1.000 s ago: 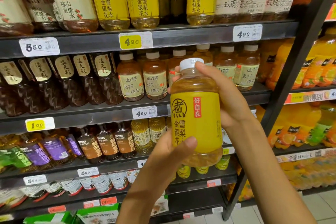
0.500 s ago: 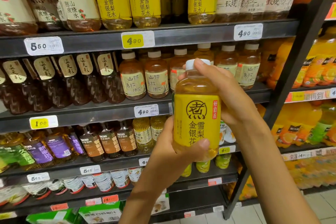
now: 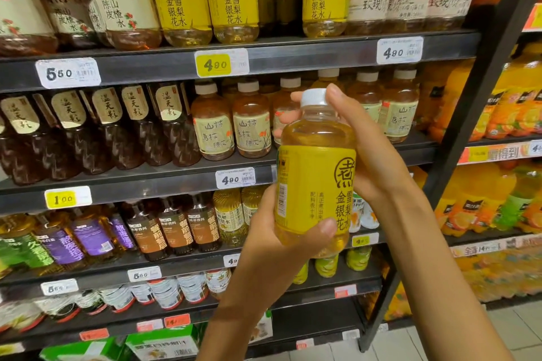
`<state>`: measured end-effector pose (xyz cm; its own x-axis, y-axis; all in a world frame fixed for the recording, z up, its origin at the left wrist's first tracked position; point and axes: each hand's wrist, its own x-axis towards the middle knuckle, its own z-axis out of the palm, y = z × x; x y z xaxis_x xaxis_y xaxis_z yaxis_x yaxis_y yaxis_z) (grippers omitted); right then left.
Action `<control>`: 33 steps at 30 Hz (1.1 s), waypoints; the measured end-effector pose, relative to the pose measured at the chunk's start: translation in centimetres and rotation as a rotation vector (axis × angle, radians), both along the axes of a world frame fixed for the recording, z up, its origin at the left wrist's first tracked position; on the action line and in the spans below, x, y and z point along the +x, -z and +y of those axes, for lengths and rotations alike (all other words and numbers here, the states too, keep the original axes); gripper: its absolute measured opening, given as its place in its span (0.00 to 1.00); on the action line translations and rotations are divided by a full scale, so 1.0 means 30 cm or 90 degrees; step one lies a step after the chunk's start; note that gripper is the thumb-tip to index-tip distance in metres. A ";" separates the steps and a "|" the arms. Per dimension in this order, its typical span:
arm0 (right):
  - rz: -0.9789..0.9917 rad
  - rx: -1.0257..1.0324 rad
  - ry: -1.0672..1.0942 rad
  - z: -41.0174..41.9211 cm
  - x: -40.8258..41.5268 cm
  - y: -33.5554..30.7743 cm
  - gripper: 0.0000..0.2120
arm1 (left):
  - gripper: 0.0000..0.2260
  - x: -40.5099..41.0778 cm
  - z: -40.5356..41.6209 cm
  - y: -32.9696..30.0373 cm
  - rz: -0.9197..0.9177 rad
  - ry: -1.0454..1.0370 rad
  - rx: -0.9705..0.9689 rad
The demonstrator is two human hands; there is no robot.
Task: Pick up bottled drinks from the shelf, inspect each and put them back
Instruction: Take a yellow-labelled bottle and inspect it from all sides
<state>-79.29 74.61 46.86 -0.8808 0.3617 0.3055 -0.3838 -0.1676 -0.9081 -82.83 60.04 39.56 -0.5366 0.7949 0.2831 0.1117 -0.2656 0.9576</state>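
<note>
**Yellow-labelled drink bottle held in two hands before a shop shelf**

A clear plastic bottle of pale amber drink, with a white screw cap and a yellow wrap label, stands upright in front of the shelving, clear of every shelf. The left hand cups its lower part, thumb laid across the bottom edge of the label and fingers curled behind. The right hand wraps the upper body from the right; its fingertips show past the neck on the left and one finger rises beside the cap. The label faces the camera with its seam and barcode strip at left and the brand roundel at right. Behind, the dark shelf unit carries rows of bottled teas; matching yellow-labelled bottles stand on the top visible shelf. Price tags are clipped along the shelf edges. Orange juice bottles fill the adjoining bay at right.
</note>
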 end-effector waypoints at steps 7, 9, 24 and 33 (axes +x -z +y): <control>0.013 0.007 -0.041 0.005 -0.005 -0.005 0.16 | 0.30 -0.001 -0.020 0.013 -0.099 0.040 0.004; 0.042 -0.044 -0.101 0.009 -0.007 -0.004 0.17 | 0.38 -0.003 -0.029 0.011 -0.171 0.073 -0.003; 0.012 0.034 0.066 0.013 -0.006 -0.030 0.19 | 0.26 -0.038 0.020 0.007 0.038 0.001 -0.033; 0.030 -0.031 -0.095 0.015 -0.028 -0.027 0.17 | 0.42 -0.021 0.005 0.028 -0.201 0.101 -0.014</control>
